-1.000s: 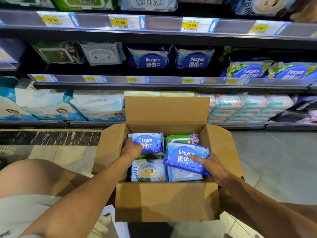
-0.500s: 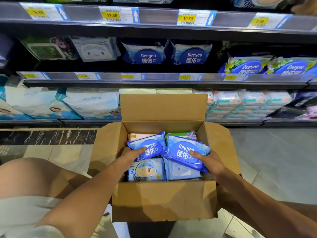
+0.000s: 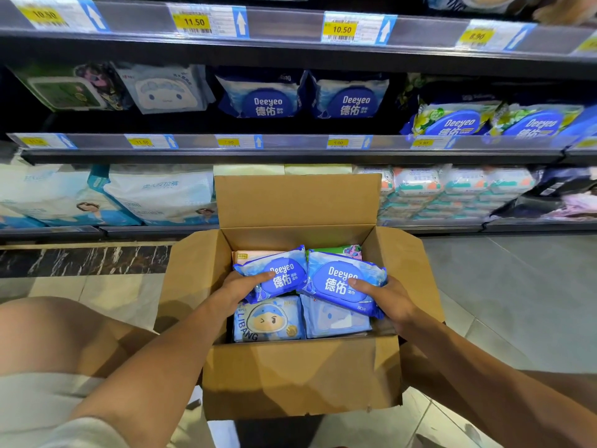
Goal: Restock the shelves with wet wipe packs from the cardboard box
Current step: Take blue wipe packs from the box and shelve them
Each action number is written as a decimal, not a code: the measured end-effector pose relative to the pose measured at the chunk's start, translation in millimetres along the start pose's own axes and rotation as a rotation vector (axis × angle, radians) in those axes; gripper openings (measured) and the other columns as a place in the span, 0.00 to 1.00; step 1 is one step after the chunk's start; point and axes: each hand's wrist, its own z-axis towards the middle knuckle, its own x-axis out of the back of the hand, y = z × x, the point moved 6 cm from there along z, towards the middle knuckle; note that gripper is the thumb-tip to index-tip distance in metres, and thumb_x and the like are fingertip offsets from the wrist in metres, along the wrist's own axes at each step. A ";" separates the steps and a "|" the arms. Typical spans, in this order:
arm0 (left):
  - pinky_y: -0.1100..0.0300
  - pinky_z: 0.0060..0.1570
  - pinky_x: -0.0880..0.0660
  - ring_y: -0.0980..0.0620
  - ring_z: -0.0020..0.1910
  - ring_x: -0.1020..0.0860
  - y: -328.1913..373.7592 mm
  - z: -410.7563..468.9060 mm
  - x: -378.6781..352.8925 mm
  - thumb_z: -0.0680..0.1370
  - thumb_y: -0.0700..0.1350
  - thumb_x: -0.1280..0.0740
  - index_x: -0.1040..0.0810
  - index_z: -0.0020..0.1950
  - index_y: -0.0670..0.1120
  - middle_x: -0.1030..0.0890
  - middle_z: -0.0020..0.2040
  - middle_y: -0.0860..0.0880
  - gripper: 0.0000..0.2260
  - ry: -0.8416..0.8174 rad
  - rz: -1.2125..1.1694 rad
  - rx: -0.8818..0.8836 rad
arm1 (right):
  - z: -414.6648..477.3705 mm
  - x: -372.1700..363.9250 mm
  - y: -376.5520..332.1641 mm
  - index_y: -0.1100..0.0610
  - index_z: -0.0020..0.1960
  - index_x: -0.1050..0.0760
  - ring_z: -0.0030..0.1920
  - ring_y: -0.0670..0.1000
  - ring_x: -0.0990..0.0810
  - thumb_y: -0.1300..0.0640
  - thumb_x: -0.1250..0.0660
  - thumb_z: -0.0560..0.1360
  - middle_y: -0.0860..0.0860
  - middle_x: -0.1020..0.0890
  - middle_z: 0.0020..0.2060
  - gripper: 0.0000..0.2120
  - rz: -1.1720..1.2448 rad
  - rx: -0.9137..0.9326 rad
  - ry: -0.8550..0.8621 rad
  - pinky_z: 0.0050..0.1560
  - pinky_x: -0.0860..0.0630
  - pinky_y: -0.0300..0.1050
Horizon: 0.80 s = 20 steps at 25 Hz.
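The restocking looks to be somewhere in its early or middle part. The cardboard box [image 3: 300,376] is well filled, and two packs are in hand but not yet out of it. The left hand [image 3: 240,287] grips the left Deeyeo pack [image 3: 281,271], thumb across its blue label and fingers tucked beneath. The right hand [image 3: 386,297] holds the right Deeyeo pack [image 3: 336,281] the same way. Both packs sit tilted just above the box's contents, touching at their inner edges.

Beneath them lie a LIBANG pack [image 3: 268,320] and a pale blue pack [image 3: 336,320], with a green pack [image 3: 336,250] and a peach pack [image 3: 252,255] at the back — all left to shelve. The middle shelf [image 3: 290,151] already carries two matching shelved Deeyeo packs [image 3: 268,98] — likely where these belong.
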 end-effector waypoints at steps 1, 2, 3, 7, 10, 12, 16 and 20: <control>0.58 0.40 0.24 0.53 0.45 0.17 3.1 -2.3 0.0 0.65 0.56 0.16 0.19 0.56 0.49 0.13 0.52 0.49 0.25 0.019 0.011 -0.021 | -1.6 -0.3 -2.6 0.58 0.57 0.19 0.45 0.55 0.12 0.53 0.20 0.70 0.54 0.11 0.45 0.19 0.005 0.008 -0.009 0.44 0.15 0.49; 0.58 0.39 0.24 0.54 0.44 0.18 6.8 -5.5 -0.5 0.66 0.54 0.16 0.21 0.56 0.48 0.14 0.50 0.50 0.25 0.038 0.019 -0.043 | -3.1 -0.4 -5.6 0.58 0.56 0.19 0.44 0.54 0.12 0.53 0.20 0.70 0.54 0.11 0.45 0.18 0.008 0.015 -0.014 0.43 0.15 0.47; 0.57 0.40 0.22 0.54 0.43 0.17 11.0 -8.8 -0.5 0.65 0.53 0.15 0.22 0.56 0.48 0.14 0.49 0.50 0.26 0.055 0.037 -0.071 | -3.9 0.2 -8.3 0.58 0.56 0.19 0.42 0.53 0.12 0.54 0.20 0.71 0.54 0.11 0.45 0.16 0.012 0.023 -0.014 0.40 0.15 0.45; 0.49 0.51 0.16 0.53 0.44 0.12 18.1 -19.1 1.3 0.58 0.56 0.13 0.18 0.58 0.48 0.11 0.47 0.53 0.33 0.042 0.109 -0.156 | -5.4 5.5 -18.4 0.56 0.54 0.18 0.42 0.52 0.12 0.52 0.19 0.69 0.53 0.11 0.43 0.17 0.016 0.060 0.036 0.40 0.16 0.45; 0.51 0.48 0.16 0.52 0.43 0.12 27.5 -33.2 5.0 0.63 0.53 0.14 0.16 0.56 0.47 0.11 0.46 0.51 0.26 0.037 0.123 -0.183 | -9.8 8.8 -28.7 0.56 0.55 0.17 0.46 0.54 0.12 0.52 0.19 0.69 0.53 0.11 0.46 0.18 0.033 0.091 0.044 0.48 0.16 0.50; 0.54 0.44 0.16 0.52 0.41 0.12 38.0 -42.7 7.7 0.63 0.51 0.14 0.16 0.54 0.46 0.11 0.45 0.50 0.24 0.041 0.134 -0.222 | -15.2 10.1 -37.1 0.57 0.55 0.17 0.47 0.55 0.12 0.53 0.19 0.70 0.54 0.11 0.47 0.17 0.047 0.117 0.022 0.51 0.16 0.51; 0.62 0.35 0.20 0.54 0.39 0.13 71.2 -72.2 14.4 0.66 0.48 0.15 0.17 0.53 0.46 0.12 0.44 0.51 0.20 0.064 0.126 -0.312 | -27.9 13.2 -56.6 0.56 0.59 0.17 0.51 0.55 0.12 0.52 0.20 0.71 0.53 0.12 0.50 0.19 0.064 0.179 -0.004 0.57 0.17 0.55; 0.63 0.33 0.20 0.56 0.39 0.13 108.5 -104.6 31.4 0.68 0.46 0.16 0.18 0.53 0.45 0.12 0.39 0.55 0.18 0.072 0.090 -0.414 | -38.0 19.6 -82.6 0.55 0.60 0.19 0.51 0.55 0.12 0.52 0.20 0.70 0.53 0.12 0.50 0.21 0.100 0.218 0.005 0.55 0.17 0.54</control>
